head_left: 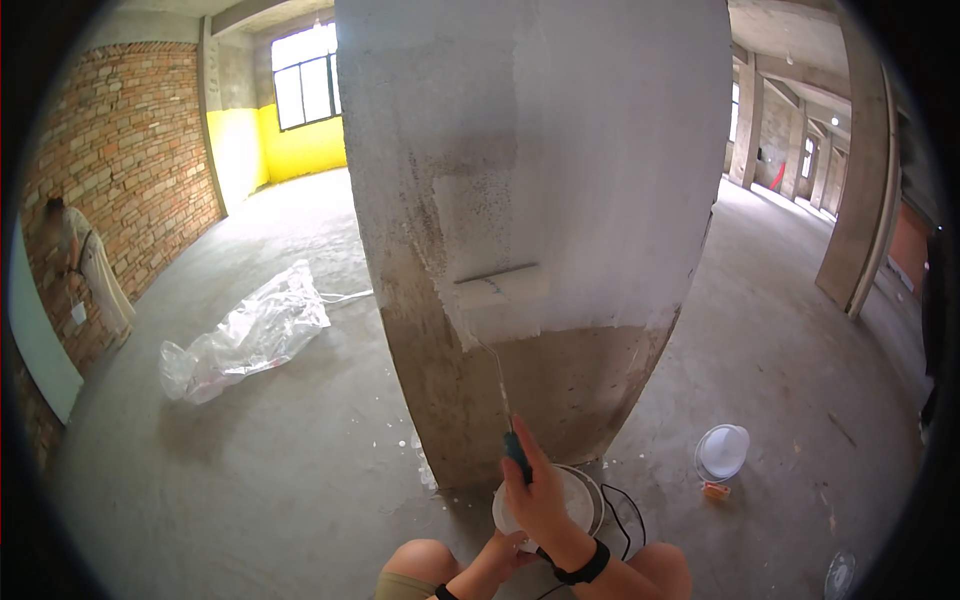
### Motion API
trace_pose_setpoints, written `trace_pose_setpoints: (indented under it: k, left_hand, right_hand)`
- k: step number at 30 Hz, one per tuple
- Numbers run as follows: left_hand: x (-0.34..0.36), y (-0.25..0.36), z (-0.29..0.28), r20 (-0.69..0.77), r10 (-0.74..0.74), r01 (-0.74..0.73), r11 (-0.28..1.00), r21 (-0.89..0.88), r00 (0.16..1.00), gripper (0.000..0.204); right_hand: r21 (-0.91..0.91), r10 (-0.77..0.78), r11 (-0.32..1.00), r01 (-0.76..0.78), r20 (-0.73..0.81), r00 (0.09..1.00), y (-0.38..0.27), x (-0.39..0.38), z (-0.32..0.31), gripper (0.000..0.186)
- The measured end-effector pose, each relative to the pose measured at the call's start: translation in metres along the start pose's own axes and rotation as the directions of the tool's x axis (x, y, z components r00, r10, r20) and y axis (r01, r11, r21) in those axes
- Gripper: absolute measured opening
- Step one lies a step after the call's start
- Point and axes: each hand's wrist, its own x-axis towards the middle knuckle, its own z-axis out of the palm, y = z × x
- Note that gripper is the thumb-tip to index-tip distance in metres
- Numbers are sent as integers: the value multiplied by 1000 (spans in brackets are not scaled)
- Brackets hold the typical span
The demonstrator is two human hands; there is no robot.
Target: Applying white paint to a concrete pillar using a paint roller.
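Gripping hand: the right, clamped on the paint roller.
Roller head: twelve o'clock from it, against the pillar.
Left hand: seven o'clock, by the bucket; grip unclear.

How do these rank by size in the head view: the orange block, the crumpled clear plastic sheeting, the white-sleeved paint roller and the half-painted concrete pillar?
1. Concrete pillar
2. Plastic sheeting
3. Paint roller, handle included
4. Orange block

Apparent size only; no near ties.

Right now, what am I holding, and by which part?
Right hand: white paint roller, by its dark green handle. Left hand, near the round white bucket: can't tell.
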Motion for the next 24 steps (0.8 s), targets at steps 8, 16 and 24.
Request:
trace_pose_setpoints:
  k: [8,16,24]
  left_hand:
    - [-6,7,6,-6,7,-7,1000,-26,1000,39]
    - [-8,12,10,26,-19,19,1000,-4,999,48]
    - [3,8,5,-11,-20,20,999,34,1000,49]
  right_hand:
    - [263,52,962,-75,92,994,-20,15,1,54]
    - [423,1,904,-64,148,989,-83,79,-21,53]
    - [483,-133,871,90,57,989,-144,158,-42,48]
